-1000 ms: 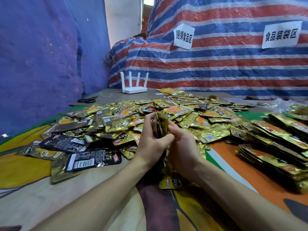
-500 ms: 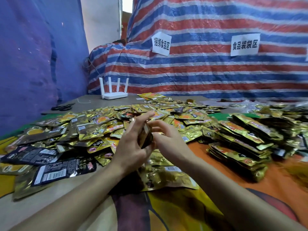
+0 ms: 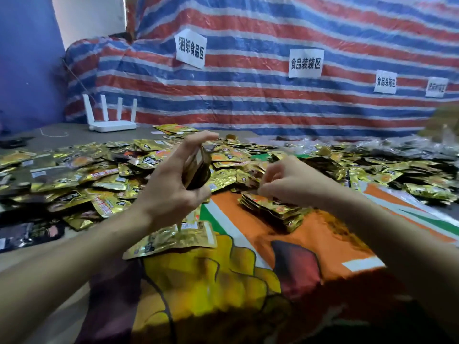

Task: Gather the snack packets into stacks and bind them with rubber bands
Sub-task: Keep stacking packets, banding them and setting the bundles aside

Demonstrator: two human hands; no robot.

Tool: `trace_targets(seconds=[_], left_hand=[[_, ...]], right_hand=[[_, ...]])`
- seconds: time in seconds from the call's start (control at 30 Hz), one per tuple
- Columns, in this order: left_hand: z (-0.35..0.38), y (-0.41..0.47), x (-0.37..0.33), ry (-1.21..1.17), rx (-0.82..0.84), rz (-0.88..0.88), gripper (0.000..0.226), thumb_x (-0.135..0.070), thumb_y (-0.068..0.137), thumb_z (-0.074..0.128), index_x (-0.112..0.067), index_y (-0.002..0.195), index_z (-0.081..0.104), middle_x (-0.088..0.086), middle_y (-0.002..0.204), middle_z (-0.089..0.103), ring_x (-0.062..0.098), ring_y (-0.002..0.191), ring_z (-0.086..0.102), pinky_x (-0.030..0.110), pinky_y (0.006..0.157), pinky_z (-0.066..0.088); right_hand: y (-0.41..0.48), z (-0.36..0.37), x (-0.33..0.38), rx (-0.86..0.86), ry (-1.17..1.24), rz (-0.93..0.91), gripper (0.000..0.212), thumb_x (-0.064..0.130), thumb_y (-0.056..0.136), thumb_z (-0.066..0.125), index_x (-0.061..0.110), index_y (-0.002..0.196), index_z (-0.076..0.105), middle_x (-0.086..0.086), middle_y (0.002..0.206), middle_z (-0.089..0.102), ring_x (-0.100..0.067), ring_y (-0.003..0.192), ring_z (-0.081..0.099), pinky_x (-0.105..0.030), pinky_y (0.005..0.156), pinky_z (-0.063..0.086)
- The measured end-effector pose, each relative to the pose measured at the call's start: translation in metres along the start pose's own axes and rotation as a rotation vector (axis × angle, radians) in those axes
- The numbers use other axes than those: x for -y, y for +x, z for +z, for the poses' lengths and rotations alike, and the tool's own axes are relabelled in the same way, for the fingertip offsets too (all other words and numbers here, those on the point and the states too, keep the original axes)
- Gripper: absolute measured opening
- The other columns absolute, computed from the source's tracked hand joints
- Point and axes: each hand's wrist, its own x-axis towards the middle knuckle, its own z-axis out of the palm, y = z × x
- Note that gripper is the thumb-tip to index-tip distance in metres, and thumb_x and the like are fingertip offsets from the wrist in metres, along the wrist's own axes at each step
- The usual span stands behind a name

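Striped red, white and blue tarp [image 3: 248, 100] hung as backdrop, blue wall [image 3: 24, 58] at left, table under a printed cloth [image 3: 248, 244] with orange, yellow and green patches.

Left hand [image 3: 169, 184] gripped the held stack [image 3: 197, 170], a few gold packets pressed together and standing on edge, raised above the cloth. Thumb sat on the near side and fingers wrapped over the top and far side, clamped tight on it.

Right hand [image 3: 285, 180] was apart from the left one, off to its right. Its fingers curled downward over the flat stack [image 3: 273, 209], which lay on the orange patch. Fingertips were at the top packet's edge, but blur hid them, so I could not tell whether they pinched it or only touched it.

One single packet [image 3: 173, 238] lay flat on the cloth just below the left wrist.

Loose packets [image 3: 99, 170] covered the table's left and middle behind both hands, gold mostly, with a few black packets [image 3: 27, 232] at the near left edge. More packets [image 3: 397, 175] were spread along the right side, some blurred.

White router [image 3: 111, 120] with four upright antennas stood at the far left of the table, against the tarp. A thin pale loop [image 3: 53, 134] lay on bare tabletop near it.

Paper signs [image 3: 190, 48] with printed characters were stuck to the tarp.
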Motion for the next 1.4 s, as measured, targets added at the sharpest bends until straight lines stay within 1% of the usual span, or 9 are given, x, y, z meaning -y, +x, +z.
trace_targets(seconds=[0.13,0.27,0.4,0.53,0.73,0.93,1.17,1.3,1.4], left_hand=[[0.012,0.005,-0.016,-0.039,0.036,0.033,0.076,-0.001,0.072,0.062,-0.027,0.141,0.044,-0.032,0.068,0.045,0.000,0.050,0.041,0.008,0.050,0.033],[0.019,0.006,-0.021,-0.067,0.058,-0.007,0.077,-0.005,0.072,0.063,-0.036,0.140,0.045,-0.024,0.073,0.045,0.003,0.053,0.039,0.015,0.052,0.037],[0.018,0.004,-0.022,-0.063,0.070,-0.016,0.077,-0.007,0.073,0.062,-0.040,0.140,0.044,-0.027,0.069,0.047,0.003,0.054,0.041,0.011,0.053,0.036],[0.015,0.002,-0.023,-0.033,0.067,-0.023,0.078,-0.007,0.073,0.063,-0.045,0.138,0.044,-0.031,0.071,0.048,0.002,0.055,0.043,0.008,0.053,0.036],[0.007,-0.001,-0.024,-0.024,0.052,-0.047,0.078,-0.015,0.070,0.063,-0.052,0.136,0.044,-0.011,0.122,0.054,0.012,0.079,0.058,0.020,0.070,0.051],[0.003,-0.005,-0.020,-0.010,0.051,-0.051,0.075,-0.011,0.073,0.062,-0.038,0.141,0.045,-0.039,0.079,0.051,-0.003,0.057,0.049,0.006,0.056,0.039],[-0.001,-0.006,-0.024,-0.031,0.036,-0.067,0.075,-0.014,0.071,0.063,-0.046,0.137,0.046,-0.018,0.100,0.056,0.004,0.066,0.050,0.012,0.060,0.044],[-0.004,-0.007,-0.023,-0.013,0.060,-0.049,0.076,-0.010,0.071,0.064,-0.036,0.141,0.046,-0.041,0.078,0.052,-0.005,0.059,0.051,0.006,0.056,0.040],[-0.006,-0.008,-0.020,0.002,0.054,-0.044,0.076,-0.003,0.075,0.068,-0.033,0.142,0.046,-0.042,0.073,0.052,-0.007,0.057,0.051,0.006,0.053,0.040]], right_hand=[[-0.007,-0.036,-0.043,0.176,-0.286,0.190,0.024,0.029,0.086,0.073,0.007,0.075,0.073,-0.003,0.065,0.068,-0.014,0.051,0.057,-0.025,0.049,0.045],[-0.012,-0.046,-0.086,0.072,-0.522,0.289,0.011,0.023,0.083,0.072,0.014,0.077,0.075,-0.002,0.069,0.072,-0.014,0.056,0.064,-0.018,0.044,0.044],[-0.013,-0.033,-0.116,0.067,-0.544,0.296,0.018,0.017,0.082,0.069,0.024,0.095,0.079,0.001,0.093,0.075,-0.019,0.084,0.068,-0.032,0.072,0.059],[-0.011,-0.016,-0.122,0.089,-0.565,0.245,0.023,0.022,0.085,0.067,0.026,0.107,0.073,0.001,0.100,0.070,-0.021,0.093,0.066,-0.035,0.079,0.058],[-0.007,-0.012,-0.115,-0.032,-0.693,0.216,0.016,0.025,0.084,0.063,0.026,0.098,0.069,0.005,0.080,0.060,-0.020,0.077,0.061,-0.027,0.057,0.043],[-0.010,-0.024,-0.118,-0.230,-0.560,0.221,0.019,0.033,0.084,0.064,0.024,0.068,0.065,0.005,0.066,0.064,-0.014,0.060,0.058,-0.022,0.049,0.035],[-0.014,-0.027,-0.120,-0.174,-0.587,0.240,0.011,0.029,0.086,0.063,0.027,0.082,0.072,0.005,0.071,0.068,-0.015,0.064,0.063,-0.022,0.047,0.041],[-0.015,-0.026,-0.119,-0.122,-0.577,0.295,0.006,0.031,0.087,0.066,0.030,0.084,0.072,0.006,0.083,0.069,-0.015,0.072,0.063,-0.023,0.050,0.041],[-0.015,-0.029,-0.119,-0.085,-0.474,0.314,0.006,0.023,0.084,0.076,0.029,0.081,0.074,0.006,0.085,0.072,-0.015,0.077,0.066,-0.029,0.060,0.053]])
